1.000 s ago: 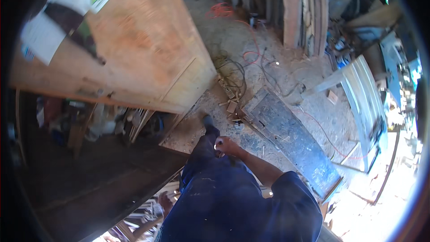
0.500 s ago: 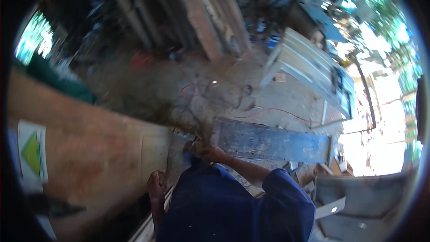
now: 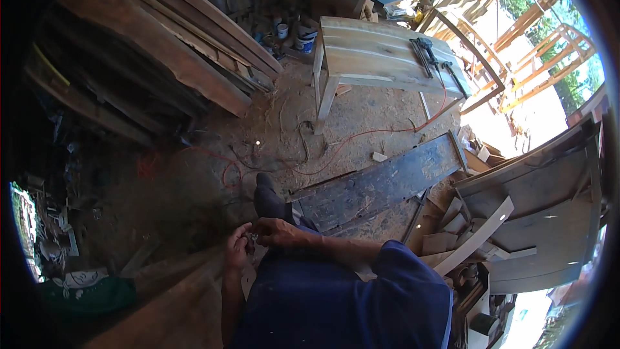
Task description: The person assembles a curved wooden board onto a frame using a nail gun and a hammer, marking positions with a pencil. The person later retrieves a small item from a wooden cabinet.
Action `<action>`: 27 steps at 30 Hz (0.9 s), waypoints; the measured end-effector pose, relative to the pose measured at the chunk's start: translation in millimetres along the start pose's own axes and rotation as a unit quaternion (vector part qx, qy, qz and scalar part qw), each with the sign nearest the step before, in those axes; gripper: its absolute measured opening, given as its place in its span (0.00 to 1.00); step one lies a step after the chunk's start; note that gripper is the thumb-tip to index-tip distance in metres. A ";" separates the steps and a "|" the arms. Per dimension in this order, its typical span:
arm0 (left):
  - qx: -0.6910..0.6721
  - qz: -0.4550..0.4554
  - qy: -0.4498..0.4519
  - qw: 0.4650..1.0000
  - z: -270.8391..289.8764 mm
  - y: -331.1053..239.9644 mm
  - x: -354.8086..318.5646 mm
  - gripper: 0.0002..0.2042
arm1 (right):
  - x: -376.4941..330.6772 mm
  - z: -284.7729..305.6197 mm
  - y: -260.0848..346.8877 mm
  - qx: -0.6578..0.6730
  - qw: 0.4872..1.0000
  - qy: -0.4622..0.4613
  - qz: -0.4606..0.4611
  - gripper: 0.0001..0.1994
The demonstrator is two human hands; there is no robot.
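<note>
Lower centre, the left hand and right hand meet at 1 small pale thing, fingers curled; which grip holds it, I cannot tell. Upper right, a wooden counter bears a dark tool.

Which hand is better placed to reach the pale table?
Probably the right hand: it is nearer the pale table; the left hand lies further left. Both hands are close together, so the advantage is slight.

Hands left of bench, table beyond
</note>
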State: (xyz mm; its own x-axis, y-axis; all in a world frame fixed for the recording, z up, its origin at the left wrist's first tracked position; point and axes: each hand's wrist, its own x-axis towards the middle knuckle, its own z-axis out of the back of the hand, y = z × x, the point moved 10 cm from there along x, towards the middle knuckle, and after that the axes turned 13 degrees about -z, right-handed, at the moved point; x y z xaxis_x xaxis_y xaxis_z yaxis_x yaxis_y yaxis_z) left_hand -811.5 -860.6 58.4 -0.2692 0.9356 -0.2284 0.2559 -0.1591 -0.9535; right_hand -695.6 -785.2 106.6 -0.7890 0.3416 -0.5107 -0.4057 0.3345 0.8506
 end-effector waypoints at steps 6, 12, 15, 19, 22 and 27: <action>0.117 -0.048 0.107 0.986 -17.0 -12.9 150.4 0.22 | 95.0 90.8 4.5 0.033 0.996 -0.070 0.047 0.23; 0.061 0.108 0.163 0.979 -55.5 -3.6 300.6 0.26 | 125.7 218.3 68.1 -0.045 0.961 -0.224 0.157 0.22; 0.048 0.162 0.258 0.951 -102.1 1.1 360.7 0.25 | 116.5 277.5 75.5 -0.079 0.929 -0.310 0.187 0.20; -0.035 0.238 0.316 0.918 -175.9 8.4 407.2 0.25 | 110.2 332.0 69.7 -0.173 0.882 -0.418 0.133 0.18; -0.001 0.308 0.367 0.878 -223.8 17.9 420.3 0.26 | 91.6 360.8 55.6 -0.188 0.835 -0.515 0.044 0.13; 0.058 0.356 0.530 0.768 -316.6 33.5 450.8 0.23 | 5.5 403.5 56.9 -0.040 0.749 -0.661 0.017 0.10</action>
State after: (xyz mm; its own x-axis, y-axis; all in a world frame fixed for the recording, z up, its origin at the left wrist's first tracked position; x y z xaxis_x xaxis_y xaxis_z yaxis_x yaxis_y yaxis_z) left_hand -630.4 -344.4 -14.3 0.8222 0.3194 -0.4711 -0.1137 -0.7188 -0.6858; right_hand -536.9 -409.9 101.6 0.3250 0.9379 -0.1212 -0.4635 0.2697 0.8440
